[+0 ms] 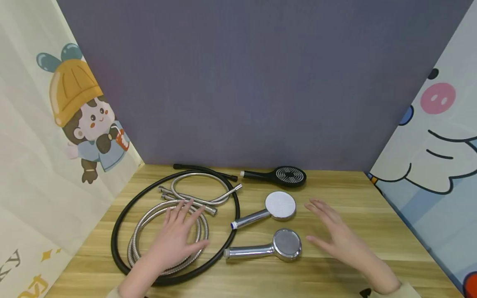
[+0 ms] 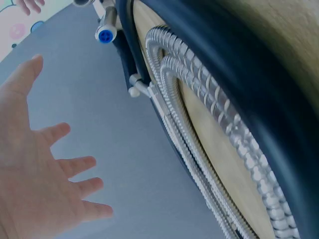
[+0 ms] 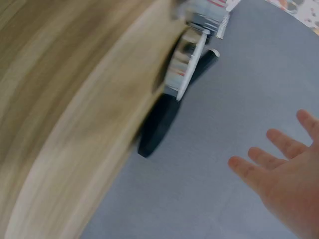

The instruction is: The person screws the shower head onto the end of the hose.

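Ribbed steel hose (image 1: 164,231) coiled inside black hose (image 1: 123,219).

Both bare arms come up from the bottom edge. The left hand (image 1: 175,238) is flat, palm down, with its fingers spread wide and straight. The right hand (image 1: 337,236) is flat too, with its fingers apart and pointing up and to the left. Neither hand holds anything

No lettering can be read for certain.
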A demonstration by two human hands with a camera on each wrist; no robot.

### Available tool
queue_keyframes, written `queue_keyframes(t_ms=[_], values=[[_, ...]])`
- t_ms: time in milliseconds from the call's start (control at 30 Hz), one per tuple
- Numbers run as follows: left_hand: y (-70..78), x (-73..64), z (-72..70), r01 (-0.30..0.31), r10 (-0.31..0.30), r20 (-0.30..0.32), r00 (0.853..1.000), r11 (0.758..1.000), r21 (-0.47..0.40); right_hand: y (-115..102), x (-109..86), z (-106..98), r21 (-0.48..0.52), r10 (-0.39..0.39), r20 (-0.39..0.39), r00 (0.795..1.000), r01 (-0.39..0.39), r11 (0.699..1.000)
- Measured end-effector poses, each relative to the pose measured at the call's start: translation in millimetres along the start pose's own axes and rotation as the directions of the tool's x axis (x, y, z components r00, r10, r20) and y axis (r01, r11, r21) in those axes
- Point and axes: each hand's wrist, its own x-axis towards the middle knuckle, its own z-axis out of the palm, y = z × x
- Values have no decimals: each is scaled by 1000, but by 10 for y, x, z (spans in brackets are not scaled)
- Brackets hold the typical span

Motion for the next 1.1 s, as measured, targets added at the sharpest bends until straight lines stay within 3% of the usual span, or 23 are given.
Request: queue_keyframes(t_ms=[267,467,633,733,933,1100], values=[[102,128,109,-144,144,-4,990,989,18,78,45,160,-2,-82,84,993,82,997],[201,204,208,-267,266,43,963,963,32,103,62,263,10,-181,135,974,181,983],[272,272,255,-373,370,89,925,928,11,145,93,351,40,-277,146,950,274,961],[312,309,285,-440,437,110,893,898,2,184,110,402,53,-311,166,936,307,950],[383,377,361,-574,564,137,814,818,41,219,122,480,118,-356,224,907,337,934],[410,409,419,-627,613,157,775,776,70,215,146,529,147,-374,263,889,347,926]])
